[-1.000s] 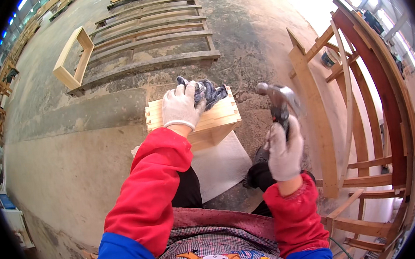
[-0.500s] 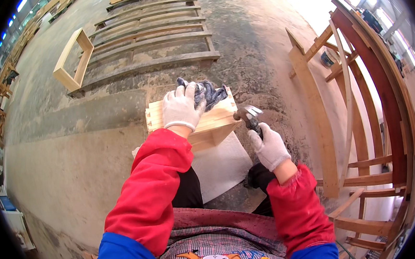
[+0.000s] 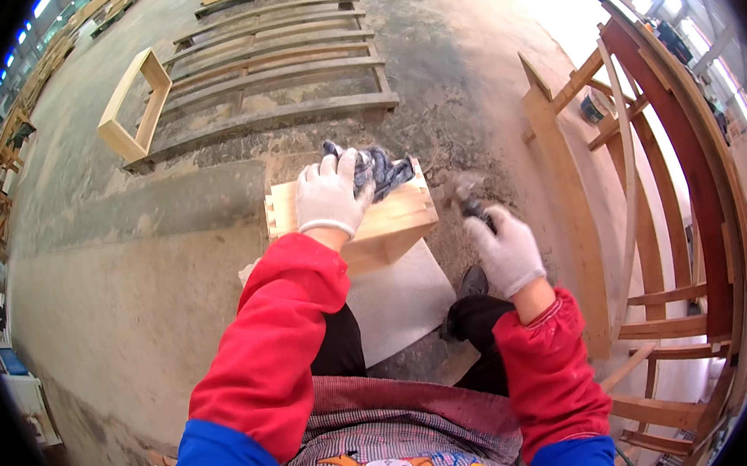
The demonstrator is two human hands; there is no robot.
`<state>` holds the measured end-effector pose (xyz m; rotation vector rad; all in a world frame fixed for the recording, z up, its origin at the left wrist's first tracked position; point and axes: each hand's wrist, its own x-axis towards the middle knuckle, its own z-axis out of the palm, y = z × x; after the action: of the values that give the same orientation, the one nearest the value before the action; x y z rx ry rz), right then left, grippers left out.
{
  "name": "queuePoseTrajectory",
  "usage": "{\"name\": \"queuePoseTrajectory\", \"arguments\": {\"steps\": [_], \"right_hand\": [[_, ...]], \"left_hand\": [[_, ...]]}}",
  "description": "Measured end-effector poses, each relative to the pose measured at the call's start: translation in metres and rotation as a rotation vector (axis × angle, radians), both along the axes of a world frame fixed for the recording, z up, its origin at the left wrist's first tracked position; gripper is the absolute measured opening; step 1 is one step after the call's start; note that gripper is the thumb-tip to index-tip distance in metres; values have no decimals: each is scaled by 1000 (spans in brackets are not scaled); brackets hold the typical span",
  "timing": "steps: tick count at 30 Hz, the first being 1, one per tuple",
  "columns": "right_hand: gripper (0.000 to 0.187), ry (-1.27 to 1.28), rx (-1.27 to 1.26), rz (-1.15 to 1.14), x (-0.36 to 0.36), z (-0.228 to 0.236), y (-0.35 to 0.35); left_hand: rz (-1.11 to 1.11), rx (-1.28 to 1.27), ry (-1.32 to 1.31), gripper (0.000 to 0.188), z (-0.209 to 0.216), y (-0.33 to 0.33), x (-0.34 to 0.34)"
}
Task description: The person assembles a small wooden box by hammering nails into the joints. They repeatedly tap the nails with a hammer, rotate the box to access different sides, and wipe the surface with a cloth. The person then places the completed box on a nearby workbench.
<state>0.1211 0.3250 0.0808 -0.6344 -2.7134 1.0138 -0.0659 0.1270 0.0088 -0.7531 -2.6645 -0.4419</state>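
A pale wooden box (image 3: 403, 218) with finger-jointed corners stands in front of me, on a white sheet (image 3: 396, 305) spread over the floor. My left hand (image 3: 327, 195), in a white glove, presses on its top with the fingers closed on a crumpled dark grey cloth (image 3: 387, 176). Just right of the box, my gloved right hand (image 3: 509, 251) is wrapped round the handle of a claw hammer (image 3: 467, 190). The hammer's head is smeared by motion and stands apart from the box's right corner. The inside of the box is hidden.
A slatted wooden pallet (image 3: 295, 108) lies beyond the box, with an open wooden frame (image 3: 115, 134) standing at its left end. Long boards and a timber rack (image 3: 649, 214) rise on my right, near a bucket (image 3: 593, 107). My shoe (image 3: 472, 282) is beside the sheet.
My right hand has swung the hammer to the right, away from the box's corner. My left hand stays on the cloth and box.
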Motion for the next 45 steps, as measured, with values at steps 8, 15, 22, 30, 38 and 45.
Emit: {"name": "queuePoseTrajectory", "arguments": {"steps": [8, 15, 22, 30, 38, 45], "right_hand": [[28, 210, -226, -11, -14, -4, -9], [31, 229, -114, 32, -13, -6, -2], [41, -55, 87, 32, -20, -1, -6], [17, 439, -566, -50, -14, 5, -10], [31, 203, -134, -20, -27, -7, 12], [35, -54, -38, 73, -38, -2, 3]], "left_hand": [[11, 1, 33, 58, -5, 1, 0], [9, -2, 3, 56, -1, 1, 2], [3, -16, -23, 56, 2, 0, 3], [21, -29, -9, 58, 0, 1, 2], [11, -34, 12, 61, -2, 0, 1], [2, 44, -64, 58, -4, 0, -2]]}}
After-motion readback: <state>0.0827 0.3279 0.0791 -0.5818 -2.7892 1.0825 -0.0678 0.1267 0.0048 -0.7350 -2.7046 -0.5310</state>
